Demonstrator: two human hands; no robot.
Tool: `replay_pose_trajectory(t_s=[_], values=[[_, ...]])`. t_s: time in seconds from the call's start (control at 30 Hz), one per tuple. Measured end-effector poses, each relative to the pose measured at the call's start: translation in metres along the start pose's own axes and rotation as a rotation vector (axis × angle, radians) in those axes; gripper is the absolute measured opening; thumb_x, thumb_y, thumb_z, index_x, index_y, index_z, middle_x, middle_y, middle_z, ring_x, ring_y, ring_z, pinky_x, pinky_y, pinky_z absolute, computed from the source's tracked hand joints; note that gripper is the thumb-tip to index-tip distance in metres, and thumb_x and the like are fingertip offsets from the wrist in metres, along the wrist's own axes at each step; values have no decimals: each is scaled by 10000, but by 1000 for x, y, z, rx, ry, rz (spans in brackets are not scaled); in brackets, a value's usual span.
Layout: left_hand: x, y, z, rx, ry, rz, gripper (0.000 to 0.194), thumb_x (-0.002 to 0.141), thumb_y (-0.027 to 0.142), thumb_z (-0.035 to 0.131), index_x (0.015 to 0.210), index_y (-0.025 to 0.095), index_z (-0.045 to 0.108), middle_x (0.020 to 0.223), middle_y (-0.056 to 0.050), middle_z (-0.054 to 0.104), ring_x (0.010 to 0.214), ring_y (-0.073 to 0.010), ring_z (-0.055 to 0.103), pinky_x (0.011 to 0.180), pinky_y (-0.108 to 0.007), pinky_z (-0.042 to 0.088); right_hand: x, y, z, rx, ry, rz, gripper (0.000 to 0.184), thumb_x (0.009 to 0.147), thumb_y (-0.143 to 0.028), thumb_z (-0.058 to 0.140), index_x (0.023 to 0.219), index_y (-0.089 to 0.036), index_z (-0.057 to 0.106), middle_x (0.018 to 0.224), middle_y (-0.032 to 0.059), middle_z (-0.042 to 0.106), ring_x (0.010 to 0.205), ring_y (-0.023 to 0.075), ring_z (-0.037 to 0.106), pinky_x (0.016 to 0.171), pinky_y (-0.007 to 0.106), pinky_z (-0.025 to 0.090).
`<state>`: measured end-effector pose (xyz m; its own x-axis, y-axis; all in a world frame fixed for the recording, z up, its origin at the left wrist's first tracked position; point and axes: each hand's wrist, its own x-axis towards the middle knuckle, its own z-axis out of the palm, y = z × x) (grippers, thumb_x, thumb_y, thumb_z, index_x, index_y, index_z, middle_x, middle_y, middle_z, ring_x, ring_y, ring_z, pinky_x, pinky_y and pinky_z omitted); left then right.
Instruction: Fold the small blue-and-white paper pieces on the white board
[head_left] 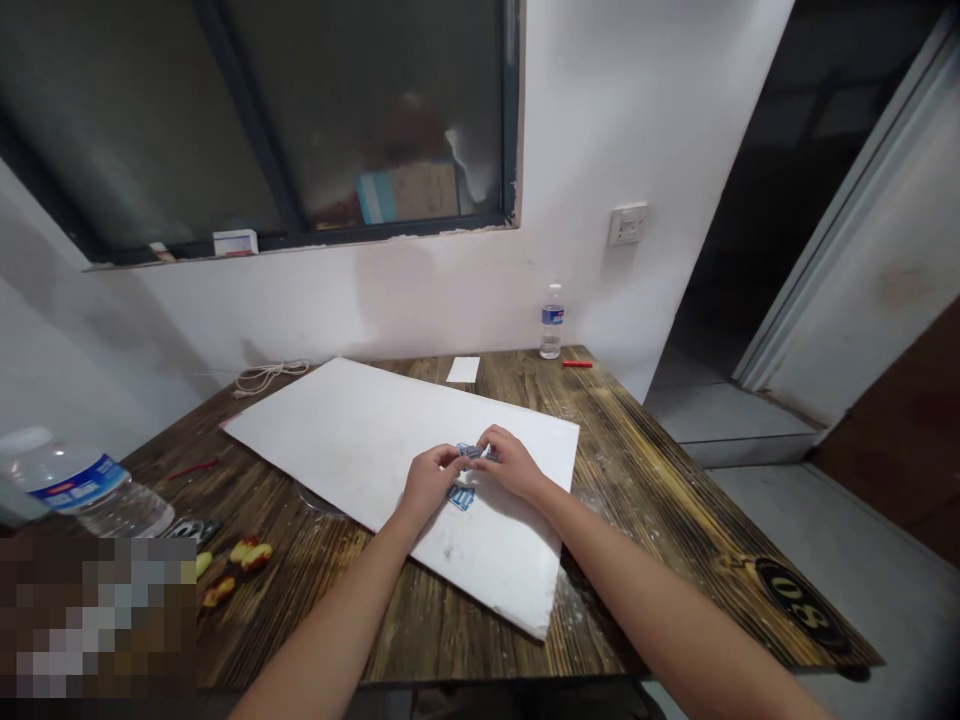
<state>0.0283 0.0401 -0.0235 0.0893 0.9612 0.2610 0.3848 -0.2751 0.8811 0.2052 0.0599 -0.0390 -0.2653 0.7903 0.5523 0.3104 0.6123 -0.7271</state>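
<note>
Over a white board (360,420) my two hands come together. Small blue-grey pieces (469,451) are pinched between the fingertips; their kind is too small to make out. My left hand (431,482) grips them from the left, thumb and fingers closed. From the other side my right hand (511,462) is closed on them too, its fingers curled. Just below, between the wrists, a flat blue-and-white piece (462,497) with a row of bars lies on the board. The fingers partly cover what they hold.
The board lies on a dark wooden table (645,560). A water bottle (552,322), a red stick (577,364) and a white card (463,370) are at the back. At left are a large bottle (82,485), several fruits (251,553) and a coiled cable (270,375).
</note>
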Motion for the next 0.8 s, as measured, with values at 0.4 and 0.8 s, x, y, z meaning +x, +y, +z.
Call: replay_pose_trajectory(t_s=[0.4,0.8], values=[[-1,5,0,-1,50,-34,308,720,461,638,656,161,616,589,16,549,567,-119,496,516,-214,397,3,8,0,95,134,121,203,786,-348,613,656,-206,551,727,-3,546,675,152,494,642,274,383],[-2,11,-1,-100,131,-118,291,682,434,681,673,150,620,592,13,566,566,-112,506,468,-202,442,-2,12,-3,-395,308,425,262,778,-338,613,554,-201,602,753,59,624,804,217,475,702,335,311]])
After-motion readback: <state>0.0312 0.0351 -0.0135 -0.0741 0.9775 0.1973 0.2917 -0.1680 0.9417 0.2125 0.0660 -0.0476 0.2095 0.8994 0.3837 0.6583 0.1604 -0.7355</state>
